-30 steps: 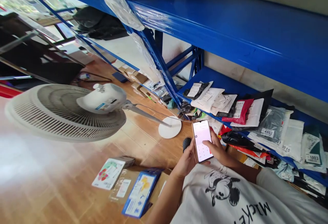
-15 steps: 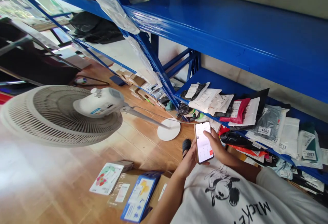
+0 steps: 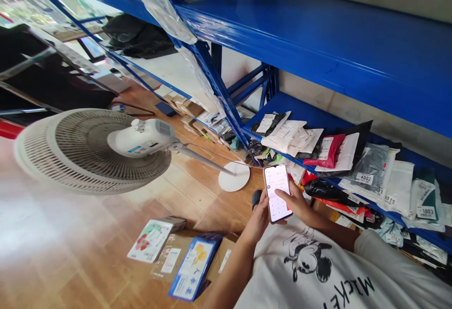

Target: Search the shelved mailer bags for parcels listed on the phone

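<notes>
A smartphone (image 3: 276, 207) with a lit white screen is held upright in front of my shirt. The screen shows a number keypad and a small red key at its lower right. My left hand (image 3: 259, 219) wraps the phone's lower left side, with fingertips showing under its bottom edge. From the right, my right hand (image 3: 298, 204) grips the other edge, its thumb lying over the middle of the screen. Its remaining fingers are mostly hidden behind the phone.
Blue shelving (image 3: 310, 40) rises ahead, its lower shelf loaded with labelled parcel bags (image 3: 369, 167). A white standing fan (image 3: 141, 137) is at left on its round base (image 3: 233, 176). Cardboard boxes (image 3: 176, 250) and a blue-and-white box (image 3: 193, 267) lie on the wooden floor.
My right thumb has moved down and left over the screen, from the upper part toward the keypad. The phone has shifted slightly left in view, and the camera view has turned a little.
</notes>
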`<state>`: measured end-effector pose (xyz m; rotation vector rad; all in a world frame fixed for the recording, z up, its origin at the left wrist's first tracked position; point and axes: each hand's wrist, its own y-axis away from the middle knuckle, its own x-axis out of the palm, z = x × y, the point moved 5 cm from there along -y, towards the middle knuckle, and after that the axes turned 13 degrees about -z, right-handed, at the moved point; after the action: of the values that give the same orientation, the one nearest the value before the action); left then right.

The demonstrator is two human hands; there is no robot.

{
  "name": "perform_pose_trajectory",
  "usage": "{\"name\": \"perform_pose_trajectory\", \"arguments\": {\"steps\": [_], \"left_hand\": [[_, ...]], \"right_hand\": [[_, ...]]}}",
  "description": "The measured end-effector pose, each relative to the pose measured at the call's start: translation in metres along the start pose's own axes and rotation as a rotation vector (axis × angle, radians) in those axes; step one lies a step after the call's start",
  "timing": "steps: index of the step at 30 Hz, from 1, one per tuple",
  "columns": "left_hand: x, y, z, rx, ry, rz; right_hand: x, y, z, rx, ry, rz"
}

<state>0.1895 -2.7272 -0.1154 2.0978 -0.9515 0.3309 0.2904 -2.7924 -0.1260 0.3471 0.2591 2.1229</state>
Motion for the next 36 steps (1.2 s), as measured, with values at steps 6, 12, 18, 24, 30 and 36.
{"name": "perform_pose_trajectory", "arguments": {"steps": [6,12,18,24,30,36], "left_hand": [[-0.005,0.002,0.001,-0.018,0.043,0.042],[-0.009,0.006,-0.004,-0.040,0.109,0.111],[-0.004,0.009,-0.005,-0.044,0.105,0.108],[-0.004,0.009,-0.004,-0.026,0.072,0.108],[-0.011,0.007,0.001,-0.005,-0.011,0.081],[-0.005,0.010,-0.008,-0.012,0.109,0.132]], "right_hand": [[0.000,0.000,0.001,-0.018,-0.013,0.117],[-0.004,0.009,0.011,0.008,0.051,0.275],[-0.005,0.013,0.019,-0.004,0.044,0.278],[0.002,0.011,0.010,0.047,-0.034,0.207],[0.003,0.003,-0.003,0.006,-0.016,-0.029],[-0.001,0.005,0.001,0.022,0.011,0.265]]}}
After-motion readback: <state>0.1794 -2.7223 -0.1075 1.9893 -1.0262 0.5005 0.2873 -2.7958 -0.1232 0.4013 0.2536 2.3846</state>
